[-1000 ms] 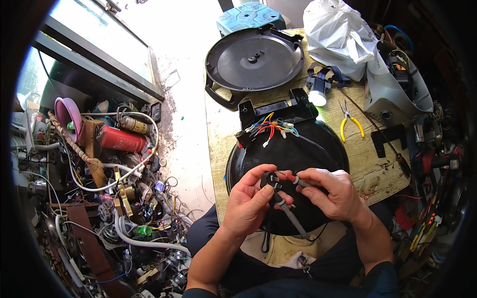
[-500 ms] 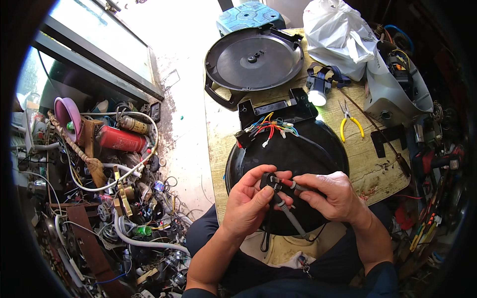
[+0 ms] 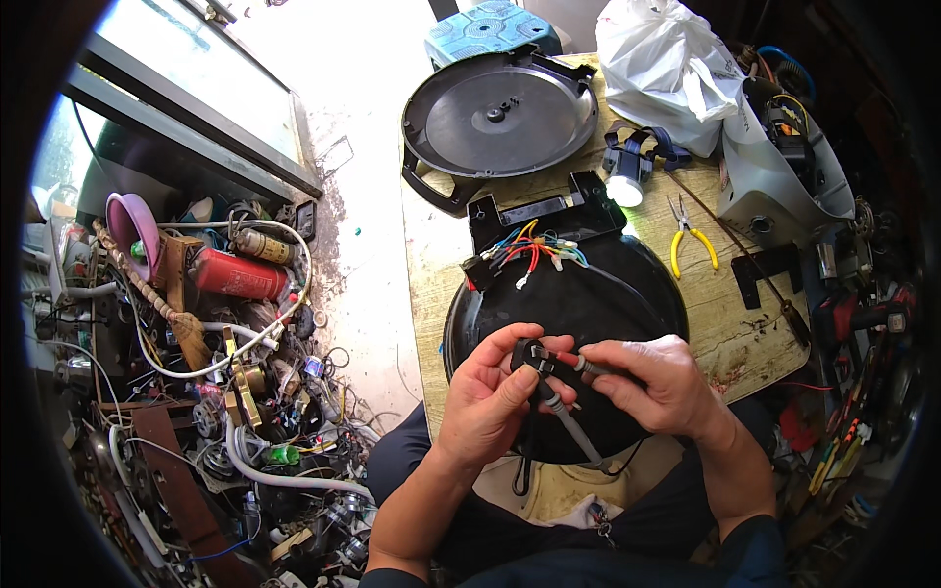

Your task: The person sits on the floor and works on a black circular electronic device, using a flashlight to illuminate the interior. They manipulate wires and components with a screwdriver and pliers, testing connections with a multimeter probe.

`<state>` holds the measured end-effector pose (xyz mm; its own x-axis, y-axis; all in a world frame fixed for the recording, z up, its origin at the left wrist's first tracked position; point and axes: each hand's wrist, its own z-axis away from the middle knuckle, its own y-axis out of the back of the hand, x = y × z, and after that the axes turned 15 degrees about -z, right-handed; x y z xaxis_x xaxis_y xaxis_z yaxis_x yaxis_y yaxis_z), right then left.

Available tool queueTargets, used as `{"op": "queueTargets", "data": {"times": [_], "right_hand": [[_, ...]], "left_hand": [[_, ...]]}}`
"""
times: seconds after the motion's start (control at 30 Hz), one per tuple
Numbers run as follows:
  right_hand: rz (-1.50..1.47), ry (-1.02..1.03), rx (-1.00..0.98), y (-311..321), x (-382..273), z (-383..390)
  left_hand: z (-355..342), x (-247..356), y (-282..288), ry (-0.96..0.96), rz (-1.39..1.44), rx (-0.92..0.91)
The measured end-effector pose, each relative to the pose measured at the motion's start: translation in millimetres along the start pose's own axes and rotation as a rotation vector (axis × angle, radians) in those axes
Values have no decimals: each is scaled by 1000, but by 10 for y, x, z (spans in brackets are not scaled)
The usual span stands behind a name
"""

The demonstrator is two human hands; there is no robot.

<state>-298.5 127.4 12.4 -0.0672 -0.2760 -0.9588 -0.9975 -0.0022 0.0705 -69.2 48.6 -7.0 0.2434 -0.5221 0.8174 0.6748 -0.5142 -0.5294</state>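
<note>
The left hand (image 3: 495, 390) pinches a black plug (image 3: 526, 353) above the round black housing (image 3: 578, 314). Rightward, the right hand (image 3: 649, 385) pinches a red-tipped probe (image 3: 572, 363), its axis directed left toward the plug; contact unconfirmed.

Two slanting grey probes (image 3: 575, 431) converge at the black plug (image 3: 525, 351).

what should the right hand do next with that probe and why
Probably ease the red-tipped probe onto a metal prong: the right hand holds it close to the black plug, which the left hand grips along with a second probe. Whether the red one's tip touches is too small to tell.
</note>
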Motion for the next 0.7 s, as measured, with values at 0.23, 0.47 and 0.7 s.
{"op": "queueTargets", "data": {"times": [0.23,0.47,0.7], "right_hand": [[51,-11,11,34,-36,-31],[-8,185,-19,115,128,60],[-97,128,-56,155,53,149]], "left_hand": [[-53,-10,55,-25,0,-57],[5,-113,-45,-91,-144,212],[-18,-164,41,-105,-290,247]]}}
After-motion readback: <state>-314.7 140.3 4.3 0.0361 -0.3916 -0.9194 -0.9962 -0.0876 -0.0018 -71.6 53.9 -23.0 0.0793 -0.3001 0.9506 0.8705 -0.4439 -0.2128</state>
